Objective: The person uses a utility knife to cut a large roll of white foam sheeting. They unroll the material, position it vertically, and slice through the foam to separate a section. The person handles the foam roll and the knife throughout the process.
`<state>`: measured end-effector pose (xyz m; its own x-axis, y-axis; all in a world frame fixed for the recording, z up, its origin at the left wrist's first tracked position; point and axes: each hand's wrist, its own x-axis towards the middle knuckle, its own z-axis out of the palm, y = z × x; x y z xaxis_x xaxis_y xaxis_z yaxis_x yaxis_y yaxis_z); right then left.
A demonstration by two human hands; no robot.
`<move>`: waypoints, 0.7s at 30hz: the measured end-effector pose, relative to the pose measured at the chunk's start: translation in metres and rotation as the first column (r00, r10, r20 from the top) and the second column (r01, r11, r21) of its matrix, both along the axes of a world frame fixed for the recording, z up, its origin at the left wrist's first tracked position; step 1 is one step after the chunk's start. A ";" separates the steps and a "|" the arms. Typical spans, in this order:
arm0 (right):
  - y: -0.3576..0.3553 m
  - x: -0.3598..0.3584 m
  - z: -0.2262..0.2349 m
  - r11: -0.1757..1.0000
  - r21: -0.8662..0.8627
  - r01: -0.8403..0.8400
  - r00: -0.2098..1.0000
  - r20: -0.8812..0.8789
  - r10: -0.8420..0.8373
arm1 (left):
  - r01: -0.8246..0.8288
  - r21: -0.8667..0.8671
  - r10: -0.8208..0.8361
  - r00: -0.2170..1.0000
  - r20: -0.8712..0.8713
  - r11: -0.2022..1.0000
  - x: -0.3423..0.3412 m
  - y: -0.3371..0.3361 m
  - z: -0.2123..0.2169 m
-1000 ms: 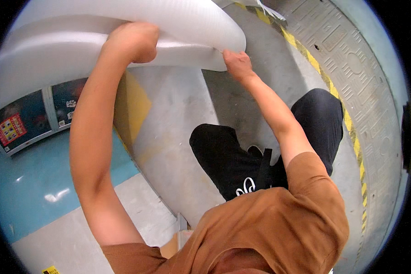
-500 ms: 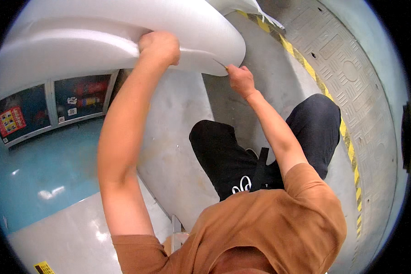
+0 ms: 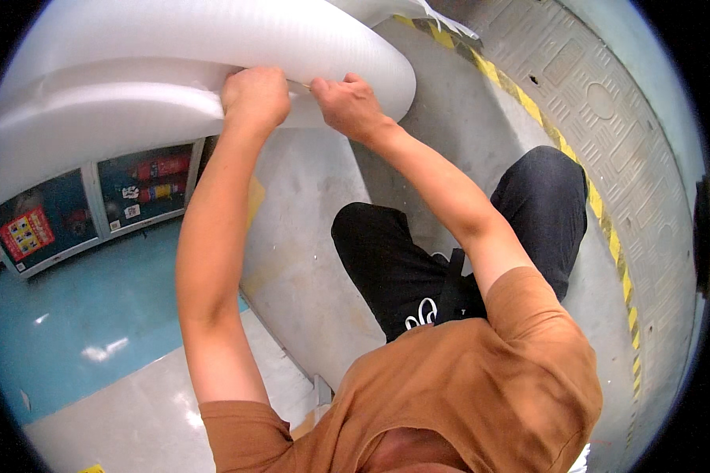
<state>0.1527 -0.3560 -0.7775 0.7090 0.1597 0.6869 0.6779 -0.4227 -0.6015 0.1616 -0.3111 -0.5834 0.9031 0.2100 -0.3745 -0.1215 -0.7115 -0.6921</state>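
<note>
A large roll of white foam sheeting (image 3: 323, 43) lies across the top of the view. Along its near side a fold of the sheet (image 3: 150, 96) stands out from the roll. My left hand (image 3: 256, 96) is closed in a fist on the edge of this fold. Just to its right, my right hand (image 3: 347, 106) is also closed, pinching a thin, narrow tool (image 3: 304, 85) whose tip points at the foam beside my left knuckles. Most of the tool is hidden in the fingers, so its exact kind cannot be made out.
Below the roll at left stands a glass-fronted cabinet (image 3: 95, 201) with red cylinders inside. The floor is grey and blue (image 3: 118, 299). Yellow-black striped tape (image 3: 528, 106) curves along the right, beside a patterned metal plate (image 3: 599, 102). My bent knees (image 3: 540, 189) are below the roll's end.
My right hand has moved left along the foam, from near the roll's rounded end to close beside my left hand, with the thin tool still in it. My left hand keeps its grip.
</note>
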 end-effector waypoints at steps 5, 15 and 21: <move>0.008 -0.004 0.008 0.999 -0.047 0.015 1.000 -0.026 -0.016 | 0.076 -0.022 -0.075 0.997 0.029 0.997 -0.005 0.006 -0.002; -0.032 -0.040 -0.086 0.972 -0.234 -0.005 0.983 -0.182 -0.039 | 0.110 -0.063 -0.105 0.992 0.071 0.992 -0.013 0.004 -0.001; -0.026 -0.028 -0.038 0.995 -0.085 -0.051 0.998 -0.037 0.048 | 0.096 -0.037 -0.093 0.994 0.061 0.995 -0.020 -0.004 -0.001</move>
